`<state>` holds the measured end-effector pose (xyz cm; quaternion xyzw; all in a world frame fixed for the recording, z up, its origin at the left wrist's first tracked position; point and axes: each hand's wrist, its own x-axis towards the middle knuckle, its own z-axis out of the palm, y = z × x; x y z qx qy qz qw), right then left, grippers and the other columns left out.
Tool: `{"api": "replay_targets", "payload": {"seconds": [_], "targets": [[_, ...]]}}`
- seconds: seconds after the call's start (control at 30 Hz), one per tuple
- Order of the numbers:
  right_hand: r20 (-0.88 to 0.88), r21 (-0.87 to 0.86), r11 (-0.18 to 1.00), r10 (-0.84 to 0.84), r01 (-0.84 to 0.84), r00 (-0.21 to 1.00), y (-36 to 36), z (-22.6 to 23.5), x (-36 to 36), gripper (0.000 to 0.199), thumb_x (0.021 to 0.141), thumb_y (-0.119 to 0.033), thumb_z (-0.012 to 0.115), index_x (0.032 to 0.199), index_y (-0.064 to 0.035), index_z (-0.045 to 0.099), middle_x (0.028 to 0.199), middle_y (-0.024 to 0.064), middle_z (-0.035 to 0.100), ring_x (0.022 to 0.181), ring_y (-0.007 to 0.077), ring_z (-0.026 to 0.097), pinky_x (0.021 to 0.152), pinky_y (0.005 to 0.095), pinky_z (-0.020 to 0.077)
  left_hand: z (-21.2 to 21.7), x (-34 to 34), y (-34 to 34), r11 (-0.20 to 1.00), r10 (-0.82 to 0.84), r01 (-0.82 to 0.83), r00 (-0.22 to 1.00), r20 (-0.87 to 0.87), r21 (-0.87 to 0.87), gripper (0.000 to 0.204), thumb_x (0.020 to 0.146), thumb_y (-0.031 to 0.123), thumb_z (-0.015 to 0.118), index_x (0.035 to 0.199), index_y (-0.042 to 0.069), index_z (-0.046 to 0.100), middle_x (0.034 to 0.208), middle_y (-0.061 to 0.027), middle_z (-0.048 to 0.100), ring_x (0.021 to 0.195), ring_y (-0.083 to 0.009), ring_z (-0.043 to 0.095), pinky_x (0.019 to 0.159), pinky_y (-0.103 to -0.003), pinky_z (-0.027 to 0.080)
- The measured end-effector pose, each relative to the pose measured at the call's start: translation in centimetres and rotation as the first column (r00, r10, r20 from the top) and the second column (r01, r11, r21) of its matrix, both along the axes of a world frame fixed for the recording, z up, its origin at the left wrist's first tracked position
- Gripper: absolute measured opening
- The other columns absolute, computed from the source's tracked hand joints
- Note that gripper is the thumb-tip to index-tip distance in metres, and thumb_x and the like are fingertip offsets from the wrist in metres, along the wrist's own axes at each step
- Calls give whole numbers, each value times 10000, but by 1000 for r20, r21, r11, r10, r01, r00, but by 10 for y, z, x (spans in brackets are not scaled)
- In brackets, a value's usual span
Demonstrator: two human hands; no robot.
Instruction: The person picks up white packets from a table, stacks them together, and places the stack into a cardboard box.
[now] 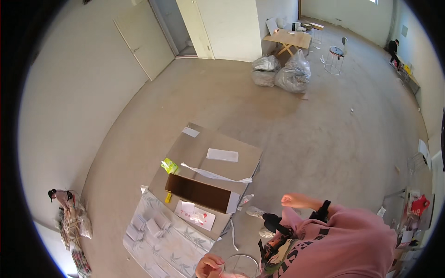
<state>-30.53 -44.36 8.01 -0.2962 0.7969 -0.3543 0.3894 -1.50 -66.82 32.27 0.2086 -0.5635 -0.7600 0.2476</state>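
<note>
My right hand [294,200] is held out over the floor beside the table, fingers curled into a fist, with nothing visible in it. My left hand [209,266] is at the lower edge, near the table's close corner, its fingers bent inward; whether it holds anything is hidden. On the table [197,153] stands an open, long brown cardboard box [204,192]. Next to it lie a white and red printed sheet [194,215], a yellow-green packet [169,165] and a small yellow item [168,198]. Several folded white pieces [155,228] rest on a leaf-patterned cloth [185,245].
A round stool [242,265] stands by my legs, and a clear bottle [247,199] is at the table's side. Stuffed plastic bags [293,74] sit before a wooden table [289,38]. One person [62,197] is far left, another [394,50] far right.
</note>
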Motion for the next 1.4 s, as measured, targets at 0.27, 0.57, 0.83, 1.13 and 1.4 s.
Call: {"api": "replay_targets", "payload": {"seconds": [0.27,0.57,0.83,1.13,1.4], "targets": [[-227,-48,983,162,-177,960,-186,-15,-39,409,777,-298,614,987,46,544,913,222,598,889,364,578,754,429,458,6,-19,-58,988,139,-149,967,214,33,139,689,14,501,826,6,522,833,-88,504,786,-202,471,731,-303,366],[-214,248,881,455,-402,865,-320,-91,-53,738,704,-389,685,1178,100,400,1165,290,469,1097,407,464,927,438,387,18,-19,-95,900,373,-430,842,390,67,163,682,22,506,842,-1,526,869,-100,521,809,-205,481,731,-303,365],[-157,433,749,611,-502,776,-334,-137,-42,490,744,-351,622,1022,43,537,969,252,597,925,363,582,782,425,457,-11,20,-100,874,416,-475,841,346,102,168,618,-46,481,775,-20,536,916,-130,563,916,-208,516,838,-299,363],[-16,614,593,670,-522,742,-355,-133,-8,328,847,-225,524,819,100,559,642,221,600,534,300,621,516,408,487,-20,63,-78,821,480,-558,787,387,117,161,653,-58,462,797,-10,517,917,-103,554,902,-176,506,836,-276,363],[-231,479,762,588,-435,776,-335,-163,-23,354,849,-216,525,874,136,548,739,280,603,591,359,627,524,412,498,-26,72,-87,808,497,-575,784,371,132,178,670,-85,457,822,-12,515,914,-91,551,910,-168,509,834,-270,374]]}}
